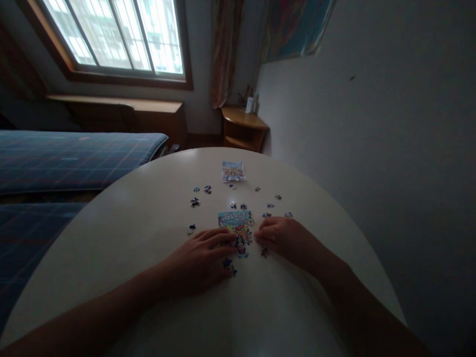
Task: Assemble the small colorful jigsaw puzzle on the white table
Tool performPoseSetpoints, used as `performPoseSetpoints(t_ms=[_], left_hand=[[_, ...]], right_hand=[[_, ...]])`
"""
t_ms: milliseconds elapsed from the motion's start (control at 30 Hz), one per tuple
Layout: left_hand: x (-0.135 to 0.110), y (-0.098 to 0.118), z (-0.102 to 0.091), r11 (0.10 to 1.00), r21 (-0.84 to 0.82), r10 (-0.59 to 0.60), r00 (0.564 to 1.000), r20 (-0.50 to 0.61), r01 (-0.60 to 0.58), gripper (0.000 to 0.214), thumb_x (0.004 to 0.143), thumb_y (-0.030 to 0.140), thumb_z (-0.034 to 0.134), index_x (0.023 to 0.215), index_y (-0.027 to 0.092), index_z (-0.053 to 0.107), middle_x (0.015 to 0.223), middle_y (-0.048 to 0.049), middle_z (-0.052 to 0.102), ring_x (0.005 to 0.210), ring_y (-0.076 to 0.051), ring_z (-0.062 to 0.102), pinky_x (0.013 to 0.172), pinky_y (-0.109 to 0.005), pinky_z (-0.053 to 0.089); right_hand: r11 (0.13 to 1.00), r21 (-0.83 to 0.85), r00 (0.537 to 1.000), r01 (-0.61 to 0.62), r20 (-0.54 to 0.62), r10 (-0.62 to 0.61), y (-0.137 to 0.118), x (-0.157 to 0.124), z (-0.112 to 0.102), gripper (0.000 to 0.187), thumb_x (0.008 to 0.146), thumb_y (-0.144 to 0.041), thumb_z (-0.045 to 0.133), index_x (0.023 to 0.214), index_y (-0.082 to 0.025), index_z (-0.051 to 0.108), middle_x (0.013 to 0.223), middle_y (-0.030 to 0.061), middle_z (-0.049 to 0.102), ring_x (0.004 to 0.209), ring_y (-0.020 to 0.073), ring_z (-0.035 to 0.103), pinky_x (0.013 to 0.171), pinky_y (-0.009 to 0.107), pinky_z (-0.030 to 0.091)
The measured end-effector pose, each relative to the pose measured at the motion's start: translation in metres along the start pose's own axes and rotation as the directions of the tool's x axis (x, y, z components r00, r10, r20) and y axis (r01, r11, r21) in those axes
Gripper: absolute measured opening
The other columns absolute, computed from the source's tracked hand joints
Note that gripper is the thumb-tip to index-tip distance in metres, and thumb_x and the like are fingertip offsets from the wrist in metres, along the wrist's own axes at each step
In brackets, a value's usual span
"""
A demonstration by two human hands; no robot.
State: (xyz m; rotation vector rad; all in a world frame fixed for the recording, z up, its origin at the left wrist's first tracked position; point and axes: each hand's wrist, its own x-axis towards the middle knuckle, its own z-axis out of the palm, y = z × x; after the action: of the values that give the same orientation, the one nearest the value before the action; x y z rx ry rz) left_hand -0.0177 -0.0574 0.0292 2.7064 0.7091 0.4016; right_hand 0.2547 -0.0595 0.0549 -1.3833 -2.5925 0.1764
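Observation:
A partly joined jigsaw puzzle, bright and colourful with large lettering along its top, lies on the white round table. My left hand rests over the puzzle's lower left side, palm down with its fingers stretched out flat. Just under that hand's fingers are dark blue puzzle pieces. At the puzzle's right edge, my right hand has its fingers curled in a pinch; whatever they hold is hidden. A loose puzzle piece lies just below the right fingertips.
Several loose pieces are scattered around the puzzle, among them a dark one on the left and a small one on the right. A printed picture sheet lies farther back. Beyond the table stand a bed and a corner shelf.

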Motion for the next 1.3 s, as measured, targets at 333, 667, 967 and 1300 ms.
performPoseSetpoints(t_ms=[333, 667, 967, 1300], left_hand=[[0.000, -0.005, 0.002, 1.000, -0.001, 0.021, 1.000, -0.016, -0.021, 0.039, 0.094, 0.030, 0.060, 0.133, 0.027, 0.056, 0.146, -0.0063, 0.052, 0.134, -0.027, 0.048, 0.110, -0.049, 0.043], [-0.001, -0.008, -0.003, 0.999, -0.012, 0.030, 0.999, -0.032, -0.031, 0.032, 0.095, 0.024, 0.056, 0.127, 0.025, 0.059, 0.142, -0.0069, 0.056, 0.131, -0.024, 0.052, 0.109, -0.044, 0.044], [-0.001, -0.012, 0.001, 0.999, 0.003, 0.032, 0.999, -0.036, -0.032, 0.032, 0.094, 0.023, 0.057, 0.125, 0.025, 0.060, 0.139, -0.0067, 0.058, 0.129, -0.024, 0.054, 0.108, -0.046, 0.046], [0.001, -0.013, 0.000, 0.999, -0.039, 0.033, 0.999, -0.037, -0.035, 0.030, 0.096, 0.024, 0.055, 0.125, 0.025, 0.060, 0.139, -0.0062, 0.058, 0.128, -0.023, 0.054, 0.107, -0.044, 0.047]], right_hand=[[0.992, 0.109, 0.995, -0.070, -0.068, 0.078, 0.018, -0.006, -0.008, 0.013, 0.087, -0.019, 0.068, 0.096, -0.026, 0.076, 0.099, 0.0023, 0.075, 0.090, 0.0179, 0.068, 0.082, 0.031, 0.052], [0.992, 0.045, 0.966, -0.120, -0.223, 0.127, 0.030, 0.016, 0.020, 0.037, 0.099, -0.024, 0.041, 0.130, -0.021, 0.061, 0.132, 0.0068, 0.065, 0.127, 0.0244, 0.052, 0.108, 0.046, 0.038], [0.980, -0.039, 0.974, -0.197, -0.123, 0.191, 0.036, 0.024, 0.026, 0.042, 0.093, -0.017, 0.045, 0.132, -0.024, 0.060, 0.138, 0.0030, 0.062, 0.138, 0.0286, 0.040, 0.109, 0.053, 0.031], [0.998, 0.048, 0.988, -0.041, -0.144, 0.047, 0.058, 0.004, 0.010, 0.024, 0.089, -0.018, 0.060, 0.106, -0.025, 0.075, 0.106, 0.0055, 0.074, 0.105, 0.0222, 0.062, 0.096, 0.041, 0.047]])
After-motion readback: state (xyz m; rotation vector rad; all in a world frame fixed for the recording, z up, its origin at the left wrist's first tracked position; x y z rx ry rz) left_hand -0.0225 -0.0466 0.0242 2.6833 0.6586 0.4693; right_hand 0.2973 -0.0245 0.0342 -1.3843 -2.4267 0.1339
